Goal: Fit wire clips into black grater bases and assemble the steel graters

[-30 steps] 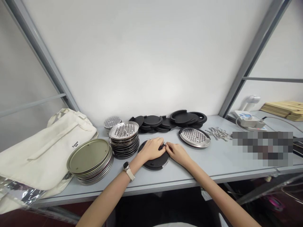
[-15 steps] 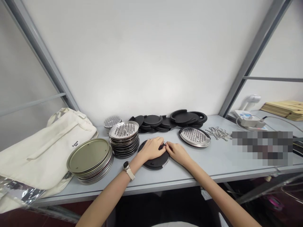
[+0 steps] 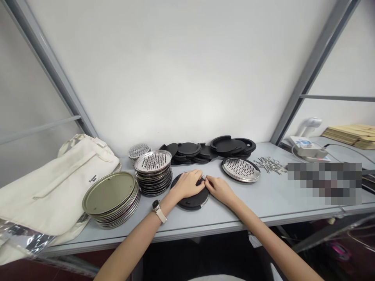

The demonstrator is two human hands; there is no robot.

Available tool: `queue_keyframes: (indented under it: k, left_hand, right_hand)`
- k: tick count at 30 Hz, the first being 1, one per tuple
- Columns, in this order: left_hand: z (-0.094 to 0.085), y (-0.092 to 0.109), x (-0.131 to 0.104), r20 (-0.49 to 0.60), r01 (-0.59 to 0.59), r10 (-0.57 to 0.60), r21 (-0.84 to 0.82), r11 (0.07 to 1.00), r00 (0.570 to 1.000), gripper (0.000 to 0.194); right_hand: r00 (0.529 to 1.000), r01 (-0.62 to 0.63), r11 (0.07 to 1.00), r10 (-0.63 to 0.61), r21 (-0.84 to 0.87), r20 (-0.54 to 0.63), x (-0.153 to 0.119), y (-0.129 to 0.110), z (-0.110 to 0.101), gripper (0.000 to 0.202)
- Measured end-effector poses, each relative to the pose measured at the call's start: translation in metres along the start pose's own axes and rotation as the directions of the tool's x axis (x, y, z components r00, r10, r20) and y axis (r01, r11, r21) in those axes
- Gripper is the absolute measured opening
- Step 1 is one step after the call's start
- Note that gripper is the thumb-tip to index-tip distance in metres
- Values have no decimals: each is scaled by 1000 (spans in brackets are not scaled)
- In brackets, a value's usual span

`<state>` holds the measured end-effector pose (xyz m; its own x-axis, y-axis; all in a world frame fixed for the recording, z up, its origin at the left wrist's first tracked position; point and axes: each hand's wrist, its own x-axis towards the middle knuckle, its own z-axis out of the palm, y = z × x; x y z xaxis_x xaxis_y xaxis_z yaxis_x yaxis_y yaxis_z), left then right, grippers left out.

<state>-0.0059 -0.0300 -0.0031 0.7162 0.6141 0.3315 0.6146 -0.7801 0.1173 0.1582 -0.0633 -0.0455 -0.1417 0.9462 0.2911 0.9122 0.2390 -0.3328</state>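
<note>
A round black plastic disc [image 3: 191, 202] lies on the table in front of me, with a thin metal edge showing at its lower right. My left hand [image 3: 189, 183] presses down on its top, fingers curled over the far right part of the rim. At that same rim my right hand [image 3: 216, 187] pinches with thumb and forefinger. A tiny bit of shiny metal shows between the two hands, mostly hidden by the fingers. Just to the right sits a round metal grater [image 3: 240, 168] with a black rim, and beyond it a loose pile of small metal clips [image 3: 271, 165].
Left of the disc stand a stack of round grater plates [image 3: 154, 162] and a stack of olive-topped round plates [image 3: 111, 193]. Black plastic rings and discs [image 3: 189, 149] pile along the wall. A cream cloth bag [image 3: 64, 175] covers the left end; a white device [image 3: 310, 148] stands right.
</note>
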Motion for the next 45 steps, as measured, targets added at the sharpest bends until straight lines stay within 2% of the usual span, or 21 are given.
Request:
queue_keyframes:
  k: [12, 25, 45]
  left_hand:
    - [-4, 1, -1, 24, -14, 13, 35, 999, 1000, 12]
    - [-2, -1, -2, 41, -94, 90, 99, 991, 995, 11]
    - [-8, 3, -2, 74, -121, 111, 139, 983, 991, 12]
  right_hand:
    - [1000, -4, 1000, 4, 0, 1, 0, -2, -2, 29]
    - [1000, 10, 1000, -10, -8, 11, 0, -2, -4, 29]
    - [1000, 2, 1000, -2, -13, 24, -1, -4, -4, 31]
